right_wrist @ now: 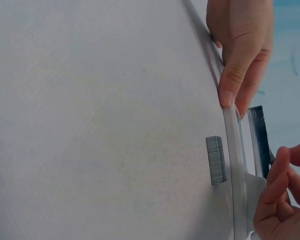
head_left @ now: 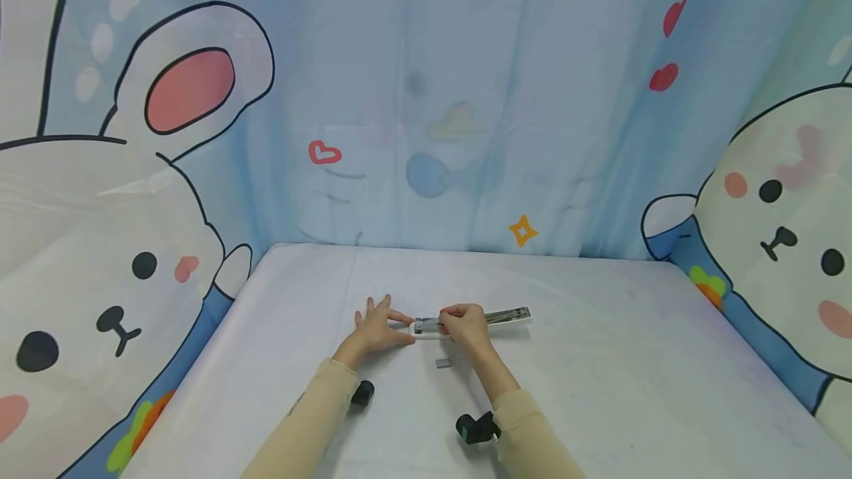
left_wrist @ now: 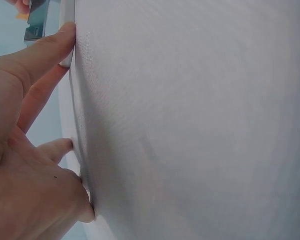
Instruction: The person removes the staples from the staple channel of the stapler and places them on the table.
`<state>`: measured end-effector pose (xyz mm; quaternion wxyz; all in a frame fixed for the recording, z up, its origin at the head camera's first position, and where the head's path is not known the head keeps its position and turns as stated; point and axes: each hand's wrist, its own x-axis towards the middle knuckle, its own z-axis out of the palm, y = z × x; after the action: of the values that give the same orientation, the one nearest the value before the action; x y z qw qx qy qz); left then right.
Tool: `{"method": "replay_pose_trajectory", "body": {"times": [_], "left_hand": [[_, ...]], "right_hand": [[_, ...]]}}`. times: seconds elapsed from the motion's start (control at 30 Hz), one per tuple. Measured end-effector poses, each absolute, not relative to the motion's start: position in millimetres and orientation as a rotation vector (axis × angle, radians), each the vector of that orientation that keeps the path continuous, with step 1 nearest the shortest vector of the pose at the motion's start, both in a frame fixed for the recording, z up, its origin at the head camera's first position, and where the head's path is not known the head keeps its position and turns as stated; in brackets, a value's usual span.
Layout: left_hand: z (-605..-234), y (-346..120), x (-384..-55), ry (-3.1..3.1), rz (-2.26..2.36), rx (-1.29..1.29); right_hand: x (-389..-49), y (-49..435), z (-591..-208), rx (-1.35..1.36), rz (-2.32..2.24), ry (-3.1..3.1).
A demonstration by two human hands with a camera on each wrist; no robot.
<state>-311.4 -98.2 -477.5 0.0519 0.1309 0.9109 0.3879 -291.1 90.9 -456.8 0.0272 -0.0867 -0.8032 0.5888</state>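
Note:
A stapler [head_left: 511,316] with a white base lies across the table, its metal staple channel [right_wrist: 260,140] exposed and its top arm swung back to the right. My left hand [head_left: 378,331] pinches the front end of the white base between thumb and forefinger; the other fingers are spread, as the left wrist view shows. Over the middle of the stapler, my right hand [head_left: 468,325] has curled fingers pinching at the channel; what lies between the fingertips is hidden. A short grey strip of staples [right_wrist: 216,160] rests on the cloth on the near side of the base.
White cloth covers the table [head_left: 599,361]. Behind it hangs a blue curtain [head_left: 466,94] printed with cartoon figures. Black wrist devices [head_left: 475,429] sit by both sleeves, close above the table.

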Motion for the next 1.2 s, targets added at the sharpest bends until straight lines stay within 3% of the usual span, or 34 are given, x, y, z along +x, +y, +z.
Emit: {"method": "replay_pose_trajectory", "body": {"times": [0.63,1.2], "left_hand": [[-477.9,-98.5,-312.3,2.774,1.160,0.415],[-477.1,-101.4,-309.6,2.724,1.258,0.458]], "right_hand": [[-289.8,93.0,-450.8,-0.310,1.841,-2.512],[-288.4,82.8,-457.1,-0.185,1.520,-2.552]]}}
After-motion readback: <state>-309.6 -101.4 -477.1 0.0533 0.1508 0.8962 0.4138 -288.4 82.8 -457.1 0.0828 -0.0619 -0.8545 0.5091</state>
